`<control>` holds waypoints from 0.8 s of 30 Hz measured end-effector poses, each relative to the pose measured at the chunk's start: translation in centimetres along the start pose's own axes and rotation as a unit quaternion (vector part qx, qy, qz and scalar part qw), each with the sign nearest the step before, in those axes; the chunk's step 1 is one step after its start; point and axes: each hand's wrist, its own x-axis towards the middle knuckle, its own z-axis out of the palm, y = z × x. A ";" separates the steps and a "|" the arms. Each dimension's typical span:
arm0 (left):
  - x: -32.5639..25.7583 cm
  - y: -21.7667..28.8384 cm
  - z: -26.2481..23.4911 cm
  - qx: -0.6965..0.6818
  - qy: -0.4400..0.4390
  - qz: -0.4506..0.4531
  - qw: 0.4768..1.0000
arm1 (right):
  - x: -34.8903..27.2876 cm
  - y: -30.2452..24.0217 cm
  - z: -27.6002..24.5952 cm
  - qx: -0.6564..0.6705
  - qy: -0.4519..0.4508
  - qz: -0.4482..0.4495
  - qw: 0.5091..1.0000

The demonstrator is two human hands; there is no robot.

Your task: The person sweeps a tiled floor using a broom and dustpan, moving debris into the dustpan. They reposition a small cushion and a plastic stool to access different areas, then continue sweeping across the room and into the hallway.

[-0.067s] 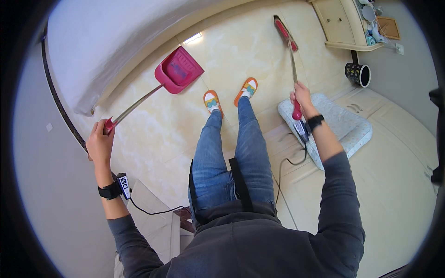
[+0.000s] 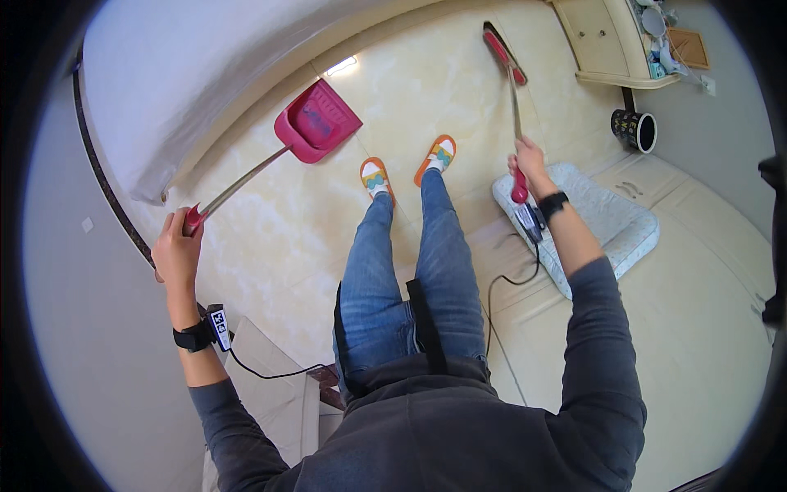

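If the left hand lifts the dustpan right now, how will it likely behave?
The dustpan looks like moulded plastic, so it is probably light and stiff. Its bulk sits at the far end of a slender handle, gripped near the top by the left hand, so it may swing or tip.

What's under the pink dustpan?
Pale marbled floor shows around the pink dustpan, whose long handle runs up to the left hand. The floor directly beneath is covered, so I can't tell whether anything lies there.
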 end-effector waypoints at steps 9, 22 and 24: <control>-1.4 -0.6 1.0 -0.005 0.016 0.053 0.998 | -6.4 10.5 3.2 -0.316 -0.004 -0.156 0.936; -2.1 0.0 0.8 -0.019 0.013 0.125 0.992 | -25.4 13.6 -0.9 -0.081 -0.032 0.079 0.993; -2.0 0.3 0.6 -0.010 0.004 0.135 0.991 | -25.5 13.4 -1.7 -0.013 -0.027 0.081 0.996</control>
